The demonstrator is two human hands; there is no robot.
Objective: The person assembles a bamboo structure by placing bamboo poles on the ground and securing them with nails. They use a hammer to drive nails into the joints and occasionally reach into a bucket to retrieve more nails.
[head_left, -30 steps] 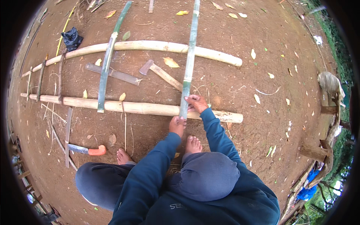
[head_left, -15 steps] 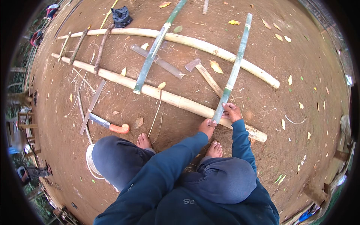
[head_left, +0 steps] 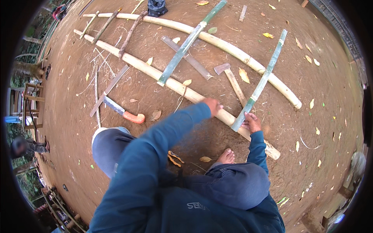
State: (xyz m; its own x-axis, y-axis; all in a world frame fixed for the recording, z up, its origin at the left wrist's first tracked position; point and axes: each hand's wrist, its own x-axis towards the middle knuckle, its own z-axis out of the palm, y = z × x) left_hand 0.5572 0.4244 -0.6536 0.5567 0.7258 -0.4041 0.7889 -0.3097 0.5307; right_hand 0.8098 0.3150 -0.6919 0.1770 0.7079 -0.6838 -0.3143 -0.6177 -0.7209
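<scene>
A green bamboo slat lies across two long, pale bamboo poles: the near pole and the far pole. At its near end my right hand is closed on the slat, fingers at its edge where it crosses the near pole. My left hand is over the near pole, left of the slat and apart from it. Motion blur and the hand's angle hide its fingers. A second green slat crosses both poles further left.
A hatchet and a flat dark bar lie between the poles. Nearer left rest a knife with an orange handle and another flat strip. Thin sticks cross the poles' far-left ends. A black bag is behind.
My left hand has left the slat's near end and moved up and left over the pole. My right hand stays on the slat. The view has shifted, and my left foot is out of sight.
</scene>
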